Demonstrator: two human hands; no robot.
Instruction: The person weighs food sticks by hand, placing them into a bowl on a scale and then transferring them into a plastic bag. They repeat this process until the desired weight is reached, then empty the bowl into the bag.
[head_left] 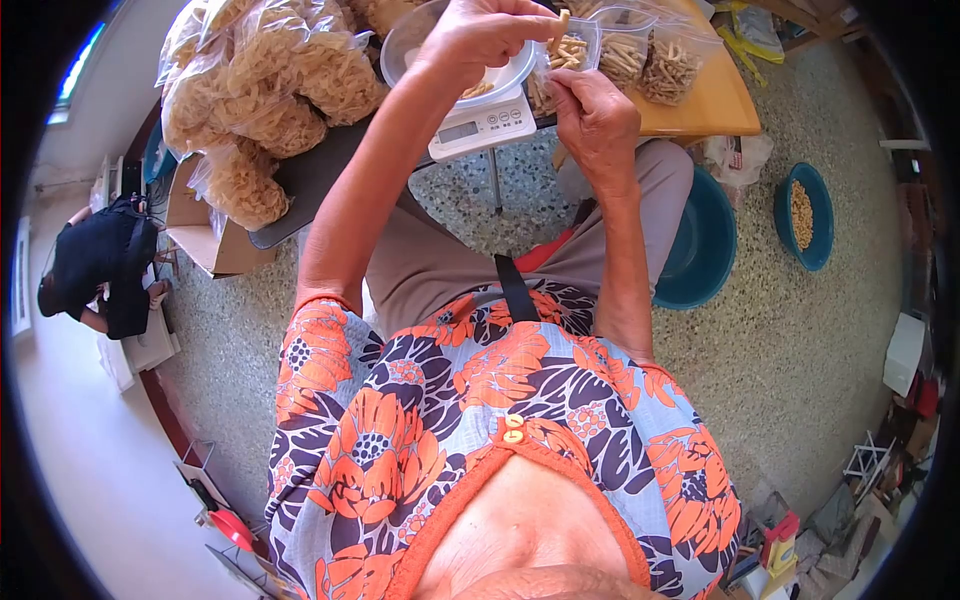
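My left hand (488,38) reaches over a white bowl (397,52) on a digital kitchen scale (484,124). Its fingers pinch a beige stick-shaped piece (561,27) above a clear plastic bag (592,42) partly filled with similar pieces. Below the bag's opening, my right hand (602,118) is closed, with thumb and fingertips gripping the bag's near edge. A few pieces (477,90) lie in the bowl; my left forearm hides part of it.
Large bags of pale dried pieces (270,70) are heaped at the left. Filled clear bags (672,72) sit on a wooden table (735,100). On the floor are a teal basin (712,245) and a teal tub (818,255) of beige pieces. Another person (100,265) is at far left.
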